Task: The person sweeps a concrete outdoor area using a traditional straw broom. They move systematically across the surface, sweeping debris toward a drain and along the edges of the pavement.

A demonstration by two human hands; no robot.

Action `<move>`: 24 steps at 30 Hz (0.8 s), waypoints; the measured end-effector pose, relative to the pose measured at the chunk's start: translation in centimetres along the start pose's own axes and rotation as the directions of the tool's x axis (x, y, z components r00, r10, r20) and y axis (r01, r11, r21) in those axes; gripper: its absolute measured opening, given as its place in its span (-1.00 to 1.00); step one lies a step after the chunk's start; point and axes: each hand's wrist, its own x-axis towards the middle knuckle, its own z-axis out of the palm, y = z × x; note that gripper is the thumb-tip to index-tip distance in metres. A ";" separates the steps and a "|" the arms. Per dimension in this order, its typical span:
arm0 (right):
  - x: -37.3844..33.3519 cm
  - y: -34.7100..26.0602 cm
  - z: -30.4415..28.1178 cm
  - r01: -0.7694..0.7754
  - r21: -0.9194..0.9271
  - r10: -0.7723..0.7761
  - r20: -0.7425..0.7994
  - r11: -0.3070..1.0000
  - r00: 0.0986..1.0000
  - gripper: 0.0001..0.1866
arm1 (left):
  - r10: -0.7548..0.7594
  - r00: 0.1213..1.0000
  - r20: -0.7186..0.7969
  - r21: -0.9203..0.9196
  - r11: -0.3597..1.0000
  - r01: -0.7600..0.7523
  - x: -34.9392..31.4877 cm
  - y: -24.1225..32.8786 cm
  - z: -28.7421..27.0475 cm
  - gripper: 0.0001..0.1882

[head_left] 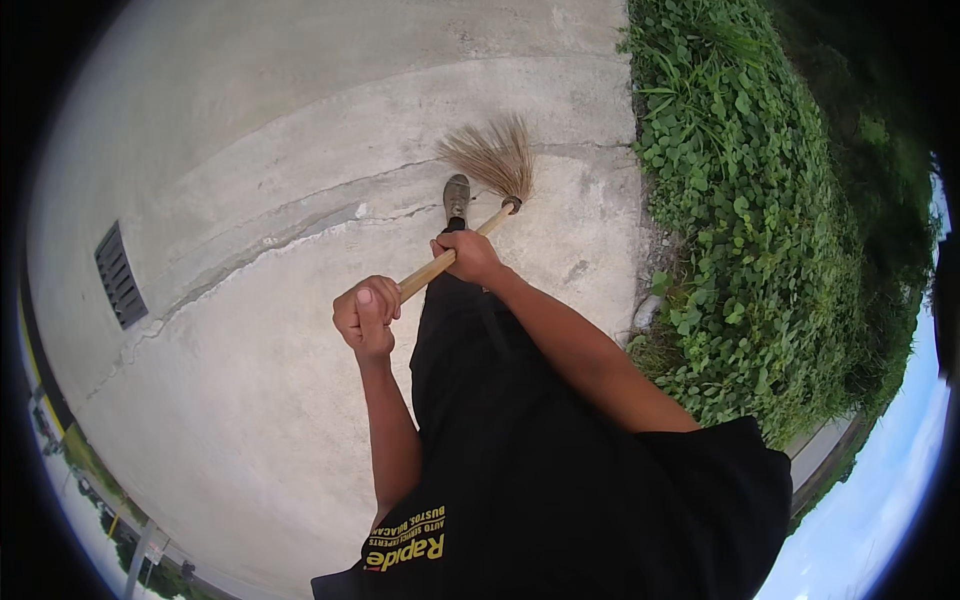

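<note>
Two hands on one broom, seen from the head camera. Left hand fisted around the top end of the wooden handle, fingers curled tight, thumb up over the end. Right hand lower down the same handle, fingers wrapped fully around it, none spread. Handle slanted up and to the right, ending in a dark binding and a fan of tan bristles splayed on the concrete, tips close to a seam in the slab. Dark shoe just left of the binding, near the bristles.

Plenty of open concrete to the left and ahead of the bristles. Long crack across the slab from the lower left toward the shoe. Dark slotted drain grate well apart at the far left. Right side bounded by a ragged edge where concrete meets a bank of green weeds, close beside the bristles; little room that way. Pale stone at the foot of the weeds.

Black shirt filling the lower middle, with a patch of yellow print near the bottom hem, upside down from this angle. Strip of road and sky bent along the lower rim.
</note>
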 end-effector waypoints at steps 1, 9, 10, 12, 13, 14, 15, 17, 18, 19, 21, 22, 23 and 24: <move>-0.8 3.3 -1.9 -0.024 -0.040 0.020 -0.087 0.999 0.996 -0.61 | -0.085 0.995 0.052 -0.095 0.991 0.090 1.0 -2.1 2.2 -0.45; 7.2 1.6 -12.6 -0.209 -0.426 0.217 -0.028 0.880 0.976 -0.87 | -0.336 0.919 -0.208 -0.337 0.906 0.255 14.1 -8.3 -0.2 -0.47; 8.7 -1.2 -12.5 -0.130 -0.419 0.169 0.058 0.898 0.984 -0.80 | -0.357 0.879 -0.317 -0.441 0.876 0.196 15.7 -7.0 -2.6 -0.49; 11.3 -7.7 -11.2 0.016 -0.339 0.021 0.106 0.941 0.994 -0.78 | -0.253 0.839 -0.482 -0.402 0.914 0.045 18.2 -2.0 -7.7 -0.49; 12.7 -11.3 -10.4 0.101 -0.332 -0.064 0.122 0.938 0.990 -0.75 | -0.157 0.826 -0.541 -0.353 0.934 -0.054 18.9 1.4 -10.1 -0.49; 14.0 -14.9 -9.6 0.211 -0.298 -0.169 0.162 0.931 0.972 -0.75 | -0.053 0.800 -0.597 -0.269 0.953 -0.138 19.3 5.4 -12.2 -0.48; 15.1 -18.4 -8.8 0.321 -0.173 -0.300 0.141 0.931 0.944 -0.76 | 0.092 0.796 -0.598 -0.205 0.943 -0.263 19.2 9.4 -13.8 -0.48; 17.5 -24.2 -7.6 0.524 -0.037 -0.515 0.144 0.851 0.845 -0.80 | 0.351 0.740 -0.574 -0.051 0.887 -0.460 18.4 16.6 -15.3 -0.48; 19.0 -26.0 -7.3 0.562 -0.007 -0.554 0.155 0.827 0.818 -0.82 | 0.471 0.644 -0.603 0.047 0.827 -0.560 18.2 18.6 -14.9 -0.47; 20.5 -27.3 -7.1 0.612 0.030 -0.610 0.133 0.791 0.782 -0.83 | 0.531 0.683 -0.501 0.111 0.822 -0.558 18.2 19.2 -14.1 -0.46; 23.5 -26.8 -7.1 0.631 0.104 -0.639 0.111 0.769 0.761 -0.86 | 0.588 0.769 -0.249 0.169 0.809 -0.564 18.6 18.3 -11.6 -0.45; 25.4 -25.2 -7.5 0.602 0.137 -0.616 0.113 0.787 0.780 -0.87 | 0.559 0.826 -0.078 0.349 0.791 -0.502 19.2 16.3 -10.2 -0.46; 26.8 -23.3 -7.6 0.554 0.153 -0.573 0.136 0.818 0.809 -0.88 | 0.502 0.864 0.028 0.505 0.739 -0.446 20.0 13.6 -8.6 -0.42; 27.3 -20.7 -7.8 0.511 0.164 -0.533 0.151 0.844 0.832 -0.87 | 0.454 0.891 0.023 0.460 0.786 -0.413 20.7 10.8 -7.1 -0.38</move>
